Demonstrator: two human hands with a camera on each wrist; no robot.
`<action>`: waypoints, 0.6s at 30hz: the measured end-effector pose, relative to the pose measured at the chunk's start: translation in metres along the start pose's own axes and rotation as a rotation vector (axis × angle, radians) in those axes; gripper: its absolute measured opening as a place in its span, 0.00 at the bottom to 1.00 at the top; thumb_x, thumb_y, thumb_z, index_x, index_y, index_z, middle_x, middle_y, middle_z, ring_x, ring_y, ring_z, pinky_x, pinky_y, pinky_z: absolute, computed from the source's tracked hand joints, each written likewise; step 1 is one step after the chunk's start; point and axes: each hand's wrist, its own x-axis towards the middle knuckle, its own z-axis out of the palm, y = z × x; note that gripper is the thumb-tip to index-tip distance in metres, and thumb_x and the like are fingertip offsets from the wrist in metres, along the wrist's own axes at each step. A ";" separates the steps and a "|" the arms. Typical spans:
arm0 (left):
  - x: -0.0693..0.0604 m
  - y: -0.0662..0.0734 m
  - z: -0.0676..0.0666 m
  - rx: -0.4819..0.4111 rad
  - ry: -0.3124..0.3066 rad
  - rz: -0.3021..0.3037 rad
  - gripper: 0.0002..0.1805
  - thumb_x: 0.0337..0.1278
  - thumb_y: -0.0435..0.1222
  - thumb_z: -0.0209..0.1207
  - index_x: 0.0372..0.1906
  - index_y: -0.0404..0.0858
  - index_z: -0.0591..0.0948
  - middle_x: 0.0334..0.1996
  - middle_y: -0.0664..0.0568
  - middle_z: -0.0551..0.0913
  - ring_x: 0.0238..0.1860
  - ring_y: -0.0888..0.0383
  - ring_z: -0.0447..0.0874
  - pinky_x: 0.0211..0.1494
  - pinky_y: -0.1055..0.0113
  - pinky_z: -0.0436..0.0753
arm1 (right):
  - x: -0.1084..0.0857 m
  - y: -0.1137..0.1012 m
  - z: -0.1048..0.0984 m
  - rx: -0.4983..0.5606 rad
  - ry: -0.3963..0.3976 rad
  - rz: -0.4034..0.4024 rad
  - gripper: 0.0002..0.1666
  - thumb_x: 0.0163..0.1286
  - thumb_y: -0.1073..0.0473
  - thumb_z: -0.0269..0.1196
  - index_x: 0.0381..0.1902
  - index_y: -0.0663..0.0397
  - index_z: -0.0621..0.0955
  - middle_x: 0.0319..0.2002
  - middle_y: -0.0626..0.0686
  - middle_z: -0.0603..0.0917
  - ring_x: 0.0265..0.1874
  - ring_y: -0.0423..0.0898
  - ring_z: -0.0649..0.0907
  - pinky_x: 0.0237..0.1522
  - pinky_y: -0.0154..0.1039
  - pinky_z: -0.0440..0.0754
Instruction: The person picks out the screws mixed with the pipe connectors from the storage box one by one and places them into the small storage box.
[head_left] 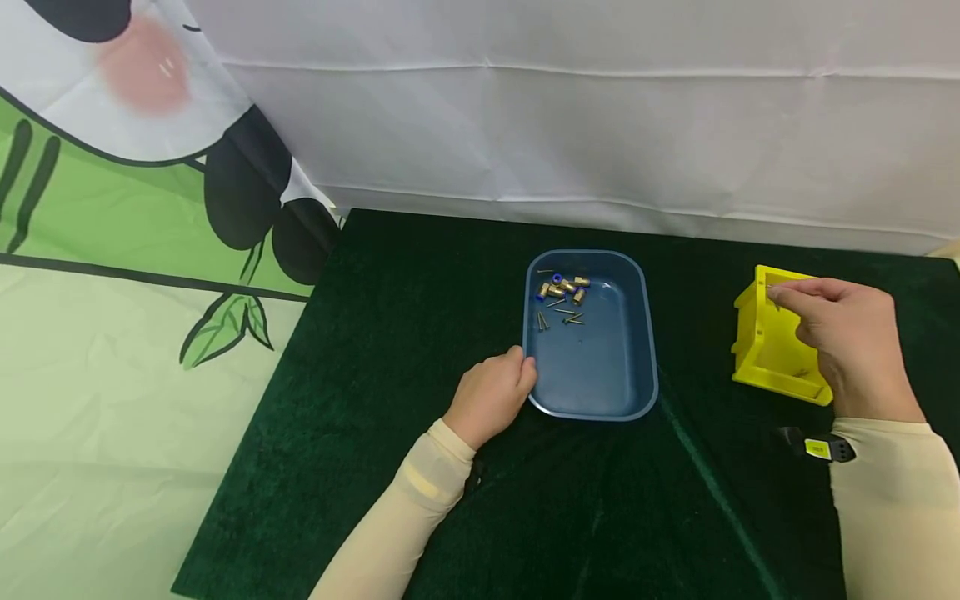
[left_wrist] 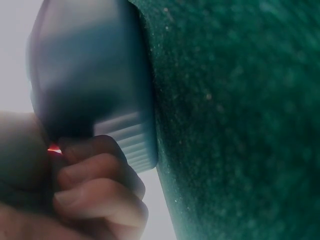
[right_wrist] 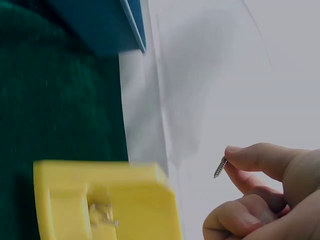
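My left hand (head_left: 491, 392) grips the left rim of a blue plastic tray (head_left: 592, 375) near its front corner. In the left wrist view the fingers (left_wrist: 100, 197) curl against the tray's outer wall. Inside the tray, toward the back left, lie several brass fittings (head_left: 557, 291), some with blue ends, and several loose screws (head_left: 573, 321). My right hand (head_left: 847, 333) is above a yellow bin (head_left: 780, 383) on the right. Between thumb and forefinger it pinches a small screw (right_wrist: 220, 167), tip pointing down. Small metal pieces (right_wrist: 102, 212) lie in the bin, blurred.
Dark green cloth (head_left: 390, 333) covers the table under tray and bin. A white sheet (head_left: 570, 125) hangs along the back edge. At the left is a printed cloth (head_left: 112, 350) with a cartoon figure. The bin stands apart from the tray, to its right.
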 end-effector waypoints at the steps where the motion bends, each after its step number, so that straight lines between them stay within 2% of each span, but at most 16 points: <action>1: 0.000 -0.001 0.000 -0.003 0.000 0.002 0.18 0.78 0.44 0.41 0.28 0.47 0.72 0.19 0.56 0.72 0.16 0.61 0.71 0.19 0.67 0.68 | 0.000 0.002 -0.002 -0.004 0.024 0.019 0.35 0.54 0.27 0.64 0.53 0.40 0.82 0.46 0.43 0.69 0.39 0.47 0.68 0.28 0.36 0.72; 3: 0.001 -0.002 0.001 -0.005 0.000 0.001 0.18 0.78 0.44 0.41 0.28 0.47 0.72 0.19 0.56 0.72 0.16 0.61 0.70 0.19 0.67 0.68 | 0.001 0.007 -0.005 -0.002 0.060 0.055 0.35 0.53 0.26 0.64 0.53 0.39 0.82 0.46 0.43 0.69 0.39 0.47 0.68 0.27 0.36 0.71; 7: 0.001 -0.004 0.002 0.006 0.005 0.009 0.18 0.78 0.43 0.41 0.28 0.46 0.71 0.18 0.56 0.71 0.15 0.61 0.69 0.18 0.67 0.67 | 0.002 0.013 -0.008 -0.008 0.080 0.091 0.33 0.54 0.27 0.64 0.51 0.37 0.83 0.45 0.39 0.67 0.41 0.46 0.66 0.32 0.34 0.72; 11: 0.003 -0.006 0.003 0.020 0.010 0.020 0.18 0.78 0.43 0.40 0.28 0.46 0.71 0.19 0.56 0.70 0.15 0.61 0.68 0.17 0.67 0.66 | 0.001 0.016 -0.007 0.005 0.086 0.097 0.30 0.54 0.27 0.65 0.48 0.34 0.84 0.45 0.42 0.67 0.39 0.47 0.67 0.29 0.36 0.72; 18: 0.004 -0.011 0.008 0.029 0.021 0.038 0.19 0.78 0.44 0.39 0.28 0.46 0.72 0.18 0.56 0.71 0.15 0.61 0.69 0.17 0.67 0.67 | -0.003 0.023 0.001 0.006 0.063 0.091 0.39 0.49 0.23 0.63 0.54 0.37 0.82 0.46 0.46 0.67 0.39 0.49 0.69 0.30 0.39 0.73</action>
